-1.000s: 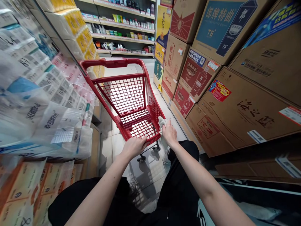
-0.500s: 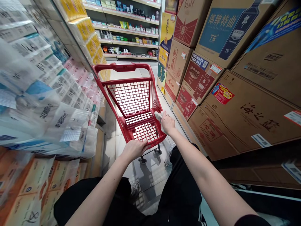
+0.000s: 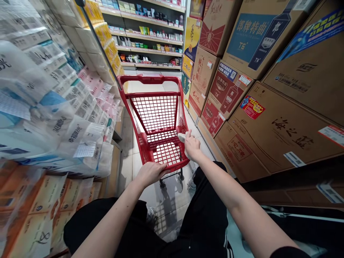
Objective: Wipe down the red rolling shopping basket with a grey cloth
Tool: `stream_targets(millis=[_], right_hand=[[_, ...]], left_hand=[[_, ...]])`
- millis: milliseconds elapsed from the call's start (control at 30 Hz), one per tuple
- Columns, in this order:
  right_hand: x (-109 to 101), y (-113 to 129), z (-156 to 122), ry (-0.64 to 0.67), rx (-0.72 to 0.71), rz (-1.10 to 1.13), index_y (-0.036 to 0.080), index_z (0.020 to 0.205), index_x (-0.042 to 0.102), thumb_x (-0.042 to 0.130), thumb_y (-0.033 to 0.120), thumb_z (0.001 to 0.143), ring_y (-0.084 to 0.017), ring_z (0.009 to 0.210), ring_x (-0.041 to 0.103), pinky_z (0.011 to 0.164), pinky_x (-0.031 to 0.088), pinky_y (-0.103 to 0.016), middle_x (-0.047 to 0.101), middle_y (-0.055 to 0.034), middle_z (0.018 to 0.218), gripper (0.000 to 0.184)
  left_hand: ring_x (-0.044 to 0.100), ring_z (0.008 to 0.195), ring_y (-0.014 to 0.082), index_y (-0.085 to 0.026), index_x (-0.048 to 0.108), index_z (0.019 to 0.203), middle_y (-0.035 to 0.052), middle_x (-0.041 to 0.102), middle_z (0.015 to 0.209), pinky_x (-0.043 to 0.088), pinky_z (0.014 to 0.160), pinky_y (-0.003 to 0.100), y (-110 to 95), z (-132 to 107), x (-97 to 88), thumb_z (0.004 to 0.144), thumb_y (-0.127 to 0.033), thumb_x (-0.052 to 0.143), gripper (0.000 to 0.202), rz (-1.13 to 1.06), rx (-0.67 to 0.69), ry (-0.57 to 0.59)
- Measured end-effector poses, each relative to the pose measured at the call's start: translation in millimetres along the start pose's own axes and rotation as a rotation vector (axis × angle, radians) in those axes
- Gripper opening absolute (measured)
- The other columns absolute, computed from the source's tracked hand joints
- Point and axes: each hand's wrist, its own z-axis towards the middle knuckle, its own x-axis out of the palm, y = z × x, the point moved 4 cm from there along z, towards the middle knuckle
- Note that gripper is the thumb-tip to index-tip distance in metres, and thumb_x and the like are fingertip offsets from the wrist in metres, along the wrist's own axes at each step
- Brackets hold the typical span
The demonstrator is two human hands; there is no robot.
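A small red plastic shopping cart stands in a shop aisle in front of me, its basket holding nothing. My left hand is closed over the cart's near front rim. My right hand is closed on a white cloth and presses it against the cart's right side rim. I am low down, with my black-trousered knees below the hands.
Packs of tissue paper fill the shelves close on the left. Stacked brown cardboard boxes line the right side. Shelves with small bottles stand at the far end of the tiled aisle.
My right hand with the cloth has moved up along the cart's right rim, away from the near corner. The left hand has stayed on the front rim. The view has shifted slightly.
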Motion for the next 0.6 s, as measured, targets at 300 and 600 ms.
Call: stream_targets(millis=[300,600], right_hand=[[-7,10,20,-0.080,-0.108,0.070,0.016,0.148,0.017,0.025,0.010,0.092,-0.024,0.110,0.050,0.083,0.048,-0.035,0.046,-0.0214,0.130,0.057],[13,6,-40,-0.172,-0.108,0.171,0.015,0.132,0.048,0.034,0.021,0.093,-0.024,0.121,0.042,0.099,0.039,-0.036,0.036,-0.0166,0.142,0.041]], left_hand=[[0.063,0.070,0.0198,-0.023,0.059,0.087,0.0074,0.068,0.076,0.039,0.061,0.028,12,20,-4.9,0.090,-0.054,0.031,0.042,0.040,-0.085,0.006],[0.063,0.072,0.0209,-0.024,0.059,0.090,0.0076,0.068,0.079,0.040,0.062,0.029,20,19,-1.3,0.091,-0.054,0.028,0.044,0.053,-0.069,0.016]])
